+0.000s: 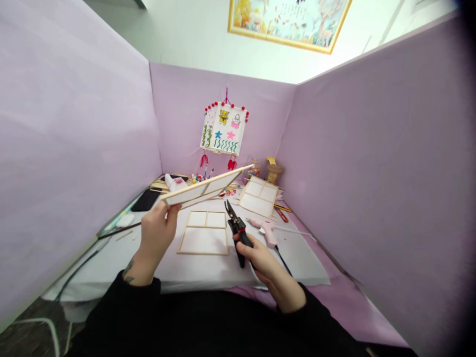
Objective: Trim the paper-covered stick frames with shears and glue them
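Observation:
My left hand is closed on the near corner of a wooden-framed paper panel, holding it up and tilted above the table. My right hand grips the handles of black cutting pliers, jaws pointing up toward the panel's underside. A second framed panel lies flat on the white sheet between my hands. A third panel leans further back on the right.
A pink glue gun lies right of the pliers. A decorated paper lantern hangs at the back. Sticks, pens and small craft items line the rear; a phone lies at left. Purple partition walls enclose three sides.

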The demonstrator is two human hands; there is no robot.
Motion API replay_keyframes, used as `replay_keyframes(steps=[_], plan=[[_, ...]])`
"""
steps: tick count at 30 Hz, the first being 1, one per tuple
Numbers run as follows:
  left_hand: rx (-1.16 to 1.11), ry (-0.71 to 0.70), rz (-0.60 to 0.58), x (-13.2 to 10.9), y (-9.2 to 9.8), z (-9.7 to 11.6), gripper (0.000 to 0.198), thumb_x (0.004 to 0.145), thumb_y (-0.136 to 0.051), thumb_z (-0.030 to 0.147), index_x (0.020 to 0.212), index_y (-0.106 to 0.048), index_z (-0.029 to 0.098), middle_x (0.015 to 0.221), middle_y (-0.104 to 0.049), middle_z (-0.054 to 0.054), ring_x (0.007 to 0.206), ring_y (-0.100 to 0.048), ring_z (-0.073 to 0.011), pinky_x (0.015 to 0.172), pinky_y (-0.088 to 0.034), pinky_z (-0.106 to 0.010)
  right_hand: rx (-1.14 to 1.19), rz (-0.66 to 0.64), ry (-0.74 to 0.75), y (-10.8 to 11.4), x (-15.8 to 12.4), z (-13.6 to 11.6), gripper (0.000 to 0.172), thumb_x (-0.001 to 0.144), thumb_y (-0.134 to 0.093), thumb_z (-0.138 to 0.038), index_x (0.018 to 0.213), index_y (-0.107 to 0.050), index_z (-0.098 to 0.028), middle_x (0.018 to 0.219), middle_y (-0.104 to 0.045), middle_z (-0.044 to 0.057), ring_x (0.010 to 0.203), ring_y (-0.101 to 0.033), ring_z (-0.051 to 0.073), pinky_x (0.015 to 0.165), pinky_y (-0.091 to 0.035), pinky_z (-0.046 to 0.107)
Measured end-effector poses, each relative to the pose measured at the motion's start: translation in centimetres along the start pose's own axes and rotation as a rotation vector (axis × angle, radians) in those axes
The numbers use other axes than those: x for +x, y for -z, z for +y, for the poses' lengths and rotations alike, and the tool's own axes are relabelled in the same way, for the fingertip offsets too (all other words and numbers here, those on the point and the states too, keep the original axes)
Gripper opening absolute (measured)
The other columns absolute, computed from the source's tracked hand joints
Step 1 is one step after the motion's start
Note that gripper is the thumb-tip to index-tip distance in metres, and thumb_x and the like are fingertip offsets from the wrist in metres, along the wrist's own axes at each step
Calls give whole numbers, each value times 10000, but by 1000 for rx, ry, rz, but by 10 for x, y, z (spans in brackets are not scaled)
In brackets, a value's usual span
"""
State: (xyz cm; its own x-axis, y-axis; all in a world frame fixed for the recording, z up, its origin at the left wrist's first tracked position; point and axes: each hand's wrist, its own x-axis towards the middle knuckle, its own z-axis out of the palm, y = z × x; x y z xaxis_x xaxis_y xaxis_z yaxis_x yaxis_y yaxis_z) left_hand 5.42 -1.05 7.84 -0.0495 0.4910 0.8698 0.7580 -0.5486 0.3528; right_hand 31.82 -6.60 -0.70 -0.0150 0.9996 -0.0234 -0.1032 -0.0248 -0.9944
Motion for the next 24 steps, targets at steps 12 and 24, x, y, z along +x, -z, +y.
replay_keyframes(steps=[12, 24], plan=[[-45, -76, -42, 1, -3, 9, 188, 894, -542, 325, 862, -662, 185, 656, -655, -20, 573, -589, -164, 580, -401, -251, -28, -16, 14, -6, 4, -9, 515, 635, -724, -532, 918, -539, -144, 778, -495, 0, 712, -449, 183, 628, -291, 215], [-76, -79, -77, 1, -6, 12, 229, 893, -528, 373, 840, -667, 199, 674, -680, -33, 623, -640, -182, 608, -441, -257, -71, -17, 23, -4, 6, -4, 531, 679, -716, -575, 946, -534, -155, 851, -536, 25, 831, -538, 252, 637, -331, 232]])
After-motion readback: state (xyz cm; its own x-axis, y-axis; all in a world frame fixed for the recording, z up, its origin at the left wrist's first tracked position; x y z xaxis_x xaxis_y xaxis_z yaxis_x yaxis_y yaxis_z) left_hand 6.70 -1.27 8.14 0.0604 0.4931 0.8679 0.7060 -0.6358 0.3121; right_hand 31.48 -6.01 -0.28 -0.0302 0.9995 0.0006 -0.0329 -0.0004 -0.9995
